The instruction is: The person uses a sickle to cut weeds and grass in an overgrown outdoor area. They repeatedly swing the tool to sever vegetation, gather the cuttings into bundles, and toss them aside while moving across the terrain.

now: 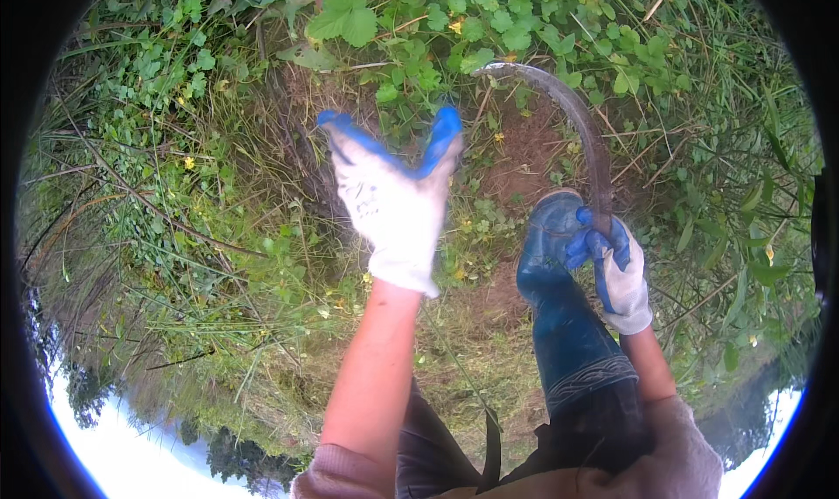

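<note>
My left hand (pixel 391 189), in a white work glove with blue-coated fingers, is stretched out over the weeds. Its thumb and fingers are spread wide apart, and nothing lies between them. My right hand (pixel 619 267), gloved the same way, has its fingers wrapped round the lower end of a sickle (pixel 577 114). The dark curved blade rises from that hand and bends to the left, its pale tip near the leafy plants (pixel 516 18) ahead. The sickle's handle is mostly hidden in the glove.
A blue rubber boot (pixel 564 315) stands just left of my right hand, close to the sickle. Patches of bare brown soil (pixel 524 145) show between the plants. Tall grass and stems (pixel 131 193) crowd the left side, and more grass (pixel 734 167) grows at the right.
</note>
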Demonstrator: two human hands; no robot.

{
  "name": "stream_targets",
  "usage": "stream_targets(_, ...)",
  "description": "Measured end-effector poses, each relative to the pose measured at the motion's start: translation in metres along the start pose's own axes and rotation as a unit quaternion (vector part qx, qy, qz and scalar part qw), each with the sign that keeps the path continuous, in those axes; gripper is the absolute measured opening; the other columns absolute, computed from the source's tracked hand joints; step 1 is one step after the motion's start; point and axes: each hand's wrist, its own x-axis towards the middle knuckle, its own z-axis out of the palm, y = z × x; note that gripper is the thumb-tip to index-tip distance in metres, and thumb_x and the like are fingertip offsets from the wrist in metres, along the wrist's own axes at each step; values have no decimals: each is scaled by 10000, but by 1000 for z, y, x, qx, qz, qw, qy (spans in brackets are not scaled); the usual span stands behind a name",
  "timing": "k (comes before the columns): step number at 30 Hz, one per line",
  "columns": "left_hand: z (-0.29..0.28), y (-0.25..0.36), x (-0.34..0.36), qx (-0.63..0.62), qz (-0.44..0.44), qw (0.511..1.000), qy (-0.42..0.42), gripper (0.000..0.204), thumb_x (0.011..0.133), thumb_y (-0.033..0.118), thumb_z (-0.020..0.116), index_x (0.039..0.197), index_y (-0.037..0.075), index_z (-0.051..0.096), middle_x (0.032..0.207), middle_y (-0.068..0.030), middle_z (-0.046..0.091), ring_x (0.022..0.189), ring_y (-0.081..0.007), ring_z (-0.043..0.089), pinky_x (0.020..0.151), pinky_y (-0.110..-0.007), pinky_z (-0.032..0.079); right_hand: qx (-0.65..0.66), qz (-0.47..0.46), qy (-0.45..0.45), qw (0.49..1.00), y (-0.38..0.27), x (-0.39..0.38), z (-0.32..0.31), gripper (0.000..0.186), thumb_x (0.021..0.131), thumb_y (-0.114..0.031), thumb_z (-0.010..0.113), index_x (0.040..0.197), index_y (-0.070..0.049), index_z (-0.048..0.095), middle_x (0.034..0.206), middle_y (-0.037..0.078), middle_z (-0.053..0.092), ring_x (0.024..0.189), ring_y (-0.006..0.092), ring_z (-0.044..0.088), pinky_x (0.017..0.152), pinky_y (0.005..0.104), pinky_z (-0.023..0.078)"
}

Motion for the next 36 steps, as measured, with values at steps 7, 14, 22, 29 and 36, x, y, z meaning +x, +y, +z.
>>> stream_targets(7, 47, 19, 24, 201, -68, 960, -182, 733, 676, 417, 626, 1138, -96, 380, 1027, -211, 524, 905, -281, 547, 756, -352, 450, -110, -158, -26, 981, -20, 41, 11, 305, 758, -17, 475, 1060, 24, 495, 986, 117, 586, 894, 189, 561, 826, 295, 414)
stream_targets(14, 41, -5, 34, 197, 59, 946, -250, 232, 722, 191, 547, 853, 0, 532, 780, -160, 608, 729, -275, 605, 654, -347, 480, -363, -142, 7, 921, 2, 65, -8, 283, 740, -49, 485, 1019, -57, 531, 785, 162, 595, 695, 331, 573, 644, 363, 460)
stream_targets(22, 41, -43, -14, 214, 63, 911, -346, 163, 696, 142, 542, 803, 19, 541, 796, -154, 602, 768, -276, 594, 710, -339, 465, -201, -79, -29, 976, -6, 40, -16, 239, 829, -146, 457, 1025, -31, 533, 652, 70, 540, 530, 108, 421, 501, 254, 369)
stream_targets(29, 31, -99, -78, 243, 71, 897, -362, 161, 685, 121, 522, 796, 8, 554, 715, -130, 609, 683, -249, 612, 637, -316, 484, -484, -25, -19, 874, 51, 16, -54, 246, 766, -103, 492, 1010, -76, 509, 755, 206, 572, 732, 364, 560, 679, 421, 453)
stream_targets(36, 14, -77, -86, 225, 24, 937, -266, 764, 663, 308, 660, 1253, -6, 288, 1120, -211, 460, 971, -323, 496, 787, -385, 427, -307, -22, -52, 950, 27, 21, -29, 277, 732, 7, 468, 995, -53, 530, 735, 192, 564, 645, 323, 567, 610, 346, 448)
